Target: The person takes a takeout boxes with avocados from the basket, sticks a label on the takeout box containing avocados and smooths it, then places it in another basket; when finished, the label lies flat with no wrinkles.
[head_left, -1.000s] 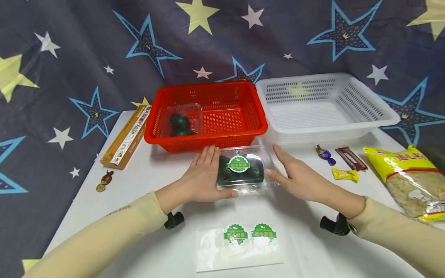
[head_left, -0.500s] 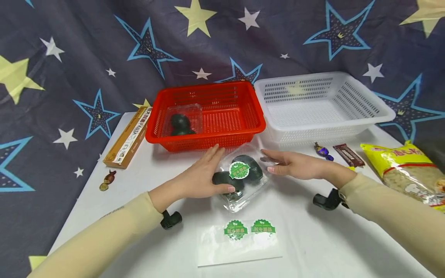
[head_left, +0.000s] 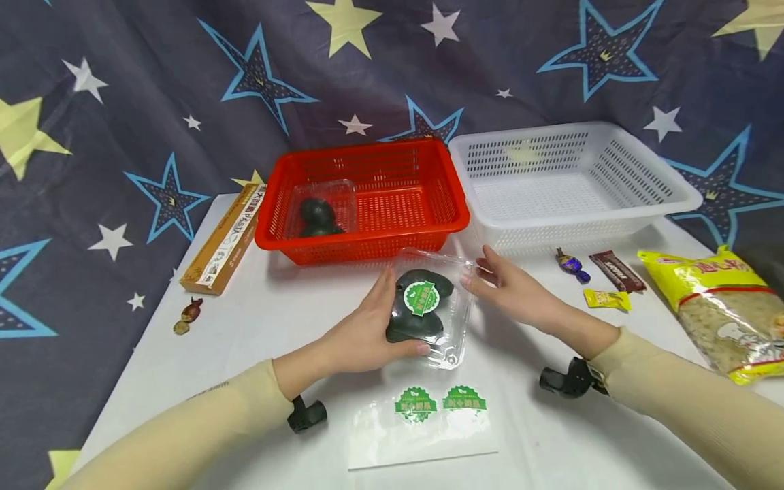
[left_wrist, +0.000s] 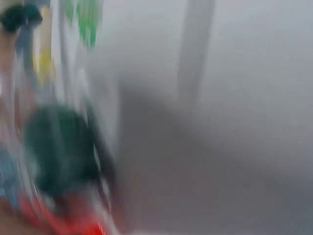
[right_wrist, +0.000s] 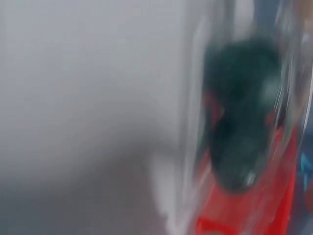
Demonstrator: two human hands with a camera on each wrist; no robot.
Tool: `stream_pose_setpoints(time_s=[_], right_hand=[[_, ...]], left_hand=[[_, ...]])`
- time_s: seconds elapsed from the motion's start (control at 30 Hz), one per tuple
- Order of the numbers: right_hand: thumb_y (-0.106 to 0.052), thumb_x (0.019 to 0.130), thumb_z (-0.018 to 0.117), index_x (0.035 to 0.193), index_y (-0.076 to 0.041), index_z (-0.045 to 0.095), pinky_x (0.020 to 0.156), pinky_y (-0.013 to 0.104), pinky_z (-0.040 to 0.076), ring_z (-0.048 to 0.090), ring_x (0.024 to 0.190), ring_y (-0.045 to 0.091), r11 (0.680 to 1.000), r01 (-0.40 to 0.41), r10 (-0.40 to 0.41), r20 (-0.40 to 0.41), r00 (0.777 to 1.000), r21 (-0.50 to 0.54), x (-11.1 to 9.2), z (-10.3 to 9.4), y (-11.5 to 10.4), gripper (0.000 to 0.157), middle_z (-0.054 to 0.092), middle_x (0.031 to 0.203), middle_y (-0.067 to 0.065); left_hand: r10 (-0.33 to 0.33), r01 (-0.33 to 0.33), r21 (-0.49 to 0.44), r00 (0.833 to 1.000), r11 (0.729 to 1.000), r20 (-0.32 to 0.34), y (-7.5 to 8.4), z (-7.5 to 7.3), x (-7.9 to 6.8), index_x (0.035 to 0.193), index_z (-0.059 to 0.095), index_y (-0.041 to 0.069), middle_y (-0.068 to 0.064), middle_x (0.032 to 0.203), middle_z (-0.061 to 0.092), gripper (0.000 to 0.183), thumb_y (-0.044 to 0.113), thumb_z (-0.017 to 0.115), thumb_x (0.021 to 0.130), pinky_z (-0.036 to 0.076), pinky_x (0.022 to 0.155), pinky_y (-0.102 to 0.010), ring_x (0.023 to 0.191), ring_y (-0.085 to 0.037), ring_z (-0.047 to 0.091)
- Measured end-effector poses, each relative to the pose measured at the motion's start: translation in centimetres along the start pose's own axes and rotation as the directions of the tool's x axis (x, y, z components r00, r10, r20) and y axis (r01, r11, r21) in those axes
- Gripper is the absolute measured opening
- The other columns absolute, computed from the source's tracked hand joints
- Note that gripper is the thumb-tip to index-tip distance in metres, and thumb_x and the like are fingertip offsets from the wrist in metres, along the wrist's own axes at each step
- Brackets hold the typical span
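Between both hands is a clear plastic clamshell box (head_left: 456, 327) with dark green oval fruits (head_left: 413, 323), perhaps avocados, inside. A round green-and-white sticker (head_left: 421, 298) is on its lid. My left hand (head_left: 367, 327) grips the box's left side, thumb at the near edge. At the far right edge, my right hand (head_left: 517, 292) holds it between thumb and fingers. The box stands turned at an angle to the table. Both wrist views are blurred; the dark fruits show through the plastic there. Nearer to me lies a white backing sheet (head_left: 422, 446) with two green stickers (head_left: 415, 405).
Behind the box stands a red basket (head_left: 367, 241) holding another clear box (head_left: 346, 204) of dark fruits. A white basket (head_left: 582, 221) adjoins it. Left are a pasta box (head_left: 223, 245) and a wrapped candy (head_left: 188, 315); right, several small sweets (head_left: 617, 271) and a yellow bag (head_left: 729, 313).
The box has turned from lying lengthwise across the table, through a slant, to its present angle. Both hands shifted with it; the right hand's fingers moved to its far right edge.
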State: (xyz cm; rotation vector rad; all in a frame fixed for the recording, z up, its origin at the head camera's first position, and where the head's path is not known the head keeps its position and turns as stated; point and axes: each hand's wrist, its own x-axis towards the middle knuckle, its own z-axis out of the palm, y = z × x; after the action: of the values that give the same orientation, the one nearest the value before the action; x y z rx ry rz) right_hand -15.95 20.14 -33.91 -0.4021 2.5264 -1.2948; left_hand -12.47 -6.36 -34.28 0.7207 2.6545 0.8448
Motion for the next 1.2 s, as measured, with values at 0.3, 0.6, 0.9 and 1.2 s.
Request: stream_pose_setpoints(time_s=[0.3, 0.6, 0.9, 1.2], right_hand=[[-0.027, 0.094, 0.060, 0.151, 0.001, -0.001, 0.108, 0.052, 0.028, 0.023, 0.140, 0.041, 0.993, 0.021, -0.038, 0.148, 0.988, 0.115, -0.6, 0.6, 0.1, 0.088, 0.017, 0.155, 0.023], [-0.030, 0.099, 0.052, 0.153, -0.006, -0.001, 0.110, 0.054, 0.021, 0.017, 0.142, 0.039, 0.994, -0.004, -0.016, 0.182, 0.983, 0.110, -0.5, 0.1, 0.9, 0.080, 0.018, 0.154, 0.025], [-0.036, 0.096, 0.056, 0.154, -0.019, -0.003, 0.107, 0.058, 0.025, 0.018, 0.142, 0.039, 0.977, -0.049, 0.016, 0.157, 0.987, 0.205, -2.0, 1.0, 0.6, 0.084, 0.017, 0.156, 0.020], [-0.022, 0.096, 0.057, 0.149, -0.046, -0.005, 0.087, 0.043, 0.051, 0.032, 0.133, 0.046, 0.959, 0.009, -0.079, 0.237, 0.968, 0.285, -2.4, 0.5, 0.3, 0.086, -0.003, 0.159, 0.016]], left_hand=[[-0.129, 0.122, -0.129, 0.991, 0.984, -0.045, 2.2, 1.3, -0.8, 0.150, -0.013, 0.003, -0.012, 0.157, -0.018, 0.124, 0.057, 0.071, 0.077, 0.026, 0.111, -0.043, 0.145, -0.022, -0.008], [-0.052, 0.046, -0.190, 0.998, 0.981, -0.027, -0.7, 1.1, 0.4, 0.149, -0.021, 0.013, -0.004, 0.157, -0.023, 0.139, 0.054, 0.082, 0.065, 0.023, 0.112, -0.044, 0.145, -0.023, 0.001], [-0.039, 0.027, -0.222, 0.998, 0.975, -0.050, -1.1, 1.5, 0.5, 0.149, -0.022, 0.016, -0.001, 0.156, -0.024, 0.140, 0.054, 0.082, 0.064, 0.022, 0.112, -0.046, 0.145, -0.023, 0.002], [-0.061, 0.053, -0.239, 0.998, 0.970, -0.028, -1.4, 1.4, 0.5, 0.148, -0.023, 0.017, 0.000, 0.156, -0.021, 0.140, 0.054, 0.082, 0.064, 0.022, 0.112, -0.045, 0.144, -0.022, 0.008]])
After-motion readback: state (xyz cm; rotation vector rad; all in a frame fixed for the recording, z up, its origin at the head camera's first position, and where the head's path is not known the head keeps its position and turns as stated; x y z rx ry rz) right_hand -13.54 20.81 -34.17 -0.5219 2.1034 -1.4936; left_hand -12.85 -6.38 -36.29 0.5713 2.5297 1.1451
